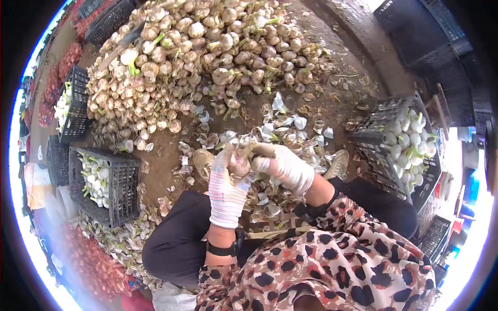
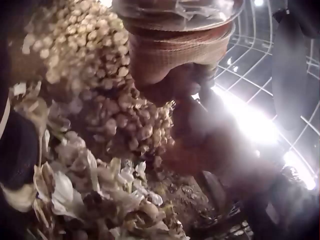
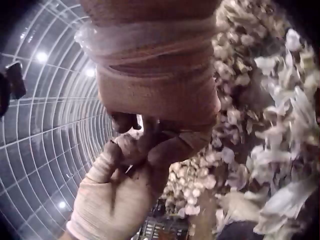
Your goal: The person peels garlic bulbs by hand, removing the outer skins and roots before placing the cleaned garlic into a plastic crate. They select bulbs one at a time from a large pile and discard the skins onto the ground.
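Note:
A garlic bulb (image 1: 239, 165) with purplish skin is held between the two gloved hands, over the person's lap in the head view. My left hand (image 1: 227, 187), in a striped white glove, grips the bulb from the left with fingers and thumb round it. From the right, my right hand (image 1: 291, 168) curls its thumb and fingers at the bulb's upper side, by the stem. Both hands also meet at the bulb in the right wrist view, the right hand (image 3: 157, 90) above the left hand (image 3: 112, 200). Part of the bulb is hidden by fingers.
A large heap of unpeeled garlic (image 1: 207, 57) lies ahead. White peel scraps (image 1: 282, 122) litter the floor between the shoes (image 1: 338, 165). Black crates with white garlic stand at left (image 1: 127, 199) and right (image 1: 365, 136). Red net sacks (image 1: 96, 264) lie at lower left.

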Action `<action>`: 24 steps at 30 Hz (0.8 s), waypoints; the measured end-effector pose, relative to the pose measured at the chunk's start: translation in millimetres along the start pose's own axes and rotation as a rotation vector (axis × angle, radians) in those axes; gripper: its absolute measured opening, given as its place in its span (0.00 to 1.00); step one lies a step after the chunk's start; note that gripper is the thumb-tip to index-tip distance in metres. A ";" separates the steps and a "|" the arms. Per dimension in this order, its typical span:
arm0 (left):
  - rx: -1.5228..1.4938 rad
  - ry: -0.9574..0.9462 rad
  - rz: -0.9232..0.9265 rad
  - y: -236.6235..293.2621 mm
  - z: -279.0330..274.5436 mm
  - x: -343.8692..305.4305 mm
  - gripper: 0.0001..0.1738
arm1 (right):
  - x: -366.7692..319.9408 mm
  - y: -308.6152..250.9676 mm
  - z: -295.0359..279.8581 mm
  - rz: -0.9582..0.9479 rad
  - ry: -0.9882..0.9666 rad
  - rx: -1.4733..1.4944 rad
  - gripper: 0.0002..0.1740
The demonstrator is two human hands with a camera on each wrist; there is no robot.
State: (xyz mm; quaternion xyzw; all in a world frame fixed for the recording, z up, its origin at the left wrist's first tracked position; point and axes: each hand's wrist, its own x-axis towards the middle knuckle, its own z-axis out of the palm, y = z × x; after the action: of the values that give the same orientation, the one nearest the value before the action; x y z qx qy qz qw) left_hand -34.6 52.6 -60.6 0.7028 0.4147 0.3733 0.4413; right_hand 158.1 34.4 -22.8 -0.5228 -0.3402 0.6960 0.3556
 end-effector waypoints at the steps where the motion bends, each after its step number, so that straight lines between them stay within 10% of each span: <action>1: 0.118 -0.006 0.065 8.4 0.1 -1.3 0.48 | -0.7 10.2 15.4 -0.256 0.045 0.172 0.30; 7: 0.414 -0.030 0.262 61.8 0.6 -8.4 0.46 | -39.3 5.6 15.1 -0.193 0.037 0.189 0.21; 18: 0.199 -0.088 0.093 88.0 -0.6 -30.9 0.45 | -75.2 -2.7 9.2 -0.147 0.135 -0.089 0.14; 24: -0.876 -0.191 -0.512 88.1 -0.5 -32.1 0.38 | -77.0 16.9 18.4 -0.478 0.330 -0.328 0.13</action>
State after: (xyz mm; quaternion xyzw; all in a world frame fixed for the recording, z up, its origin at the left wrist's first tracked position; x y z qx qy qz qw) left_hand -24.8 0.0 16.4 0.3588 0.3361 0.3261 0.8074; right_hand 153.3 -41.7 4.3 -0.5842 -0.4987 0.4345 0.4703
